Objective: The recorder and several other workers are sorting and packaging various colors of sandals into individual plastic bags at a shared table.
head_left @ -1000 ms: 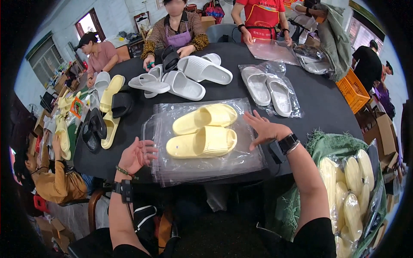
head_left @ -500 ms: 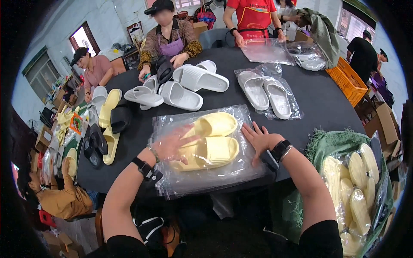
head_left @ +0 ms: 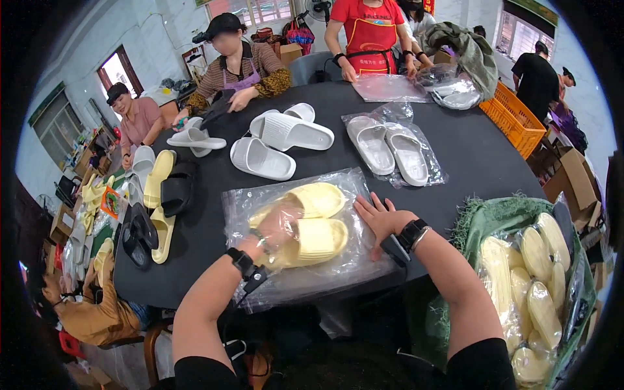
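A pair of pale yellow slide slippers (head_left: 322,240) lies side by side in a clear plastic bag (head_left: 292,286) in front of me. My left hand (head_left: 283,224) reaches into the bag at its left side and lies against the slippers. Its fingers are blurred and partly hidden, so their pose is unclear. My right hand (head_left: 379,222) presses flat on the bag's right edge, fingers spread, holding nothing. Beneath the slippers' bag are more clear plastic layers. Just beyond it sit grey slippers (head_left: 263,159) and a bagged grey pair (head_left: 406,153).
At my right a green sack (head_left: 484,227) holds several bagged yellow slippers. Black slippers (head_left: 178,190) and yellow ones (head_left: 159,179) lie left on the black table (head_left: 201,260). An orange crate (head_left: 513,117) stands at the far right. Co-workers handle slippers and bags across the table.
My left hand has slid right, further over the slippers inside the bag. My right hand stays flat on the bag's edge. Across the table, a co-worker has drawn the black slipper away from the grey ones.
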{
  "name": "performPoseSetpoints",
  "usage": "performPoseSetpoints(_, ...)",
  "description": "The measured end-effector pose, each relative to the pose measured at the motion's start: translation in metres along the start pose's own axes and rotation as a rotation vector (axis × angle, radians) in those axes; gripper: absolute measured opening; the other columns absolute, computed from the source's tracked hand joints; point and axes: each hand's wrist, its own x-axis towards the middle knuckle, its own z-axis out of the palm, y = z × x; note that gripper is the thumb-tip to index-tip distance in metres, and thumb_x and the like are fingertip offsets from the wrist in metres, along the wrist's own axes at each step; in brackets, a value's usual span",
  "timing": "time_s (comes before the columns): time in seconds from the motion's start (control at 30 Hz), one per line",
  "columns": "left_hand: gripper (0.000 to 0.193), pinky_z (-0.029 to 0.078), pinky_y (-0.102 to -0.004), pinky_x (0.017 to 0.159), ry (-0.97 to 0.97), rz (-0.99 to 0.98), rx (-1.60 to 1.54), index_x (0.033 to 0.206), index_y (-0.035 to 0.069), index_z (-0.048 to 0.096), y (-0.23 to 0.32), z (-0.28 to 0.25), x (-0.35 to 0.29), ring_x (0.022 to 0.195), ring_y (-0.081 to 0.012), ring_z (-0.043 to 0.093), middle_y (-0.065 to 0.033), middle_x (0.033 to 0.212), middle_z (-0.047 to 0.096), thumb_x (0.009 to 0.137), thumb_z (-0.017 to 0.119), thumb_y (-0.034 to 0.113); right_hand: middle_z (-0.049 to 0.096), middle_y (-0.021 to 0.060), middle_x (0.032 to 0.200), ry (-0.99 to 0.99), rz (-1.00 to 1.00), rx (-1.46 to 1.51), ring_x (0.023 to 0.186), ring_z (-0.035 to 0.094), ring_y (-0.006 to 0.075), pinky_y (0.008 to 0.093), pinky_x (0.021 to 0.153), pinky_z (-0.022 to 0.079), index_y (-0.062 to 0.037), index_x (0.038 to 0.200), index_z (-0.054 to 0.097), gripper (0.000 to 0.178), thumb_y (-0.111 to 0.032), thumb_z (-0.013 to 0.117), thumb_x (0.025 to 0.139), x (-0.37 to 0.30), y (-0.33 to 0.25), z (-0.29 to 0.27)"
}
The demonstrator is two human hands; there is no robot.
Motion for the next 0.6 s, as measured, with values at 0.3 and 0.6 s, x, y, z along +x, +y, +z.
performPoseSetpoints(0.3, 0.032, 0.046, -0.0466, 0.095, -0.006, -0.438, 0.082, 0.106, 0.007, 0.071, -0.063, -0.07, -0.161, 0.105, -0.036, 0.061, -0.0186, 0.11, 0.068, 0.082, 0.068, 0.027, -0.007, 0.0117, 0.165, -0.02, 0.01, -0.002, 0.15, -0.006, 0.0391, 0.0601, 0.119, 0.006, -0.0069, 0.157, -0.002, 0.155, -0.057, 0.092, 0.044, -0.002, -0.006, -0.009)
performPoseSetpoints(0.6, 0.016, 0.049, -0.044, 0.077, 0.635, -0.729, 0.599, 0.093, 0.0, 0.066, -0.006, -0.195, -0.244, 0.091, -0.041, 0.062, -0.0206, 0.093, 0.067, 0.08, 0.064, 0.009, -0.004, 0.0118, 0.165, -0.038, 0.012, 0.014, 0.15, -0.005, 0.0411, 0.0612, 0.118, 0.009, -0.0061, 0.157, 0.0, 0.158, -0.058, 0.092, 0.04, 0.0, -0.007, -0.01)
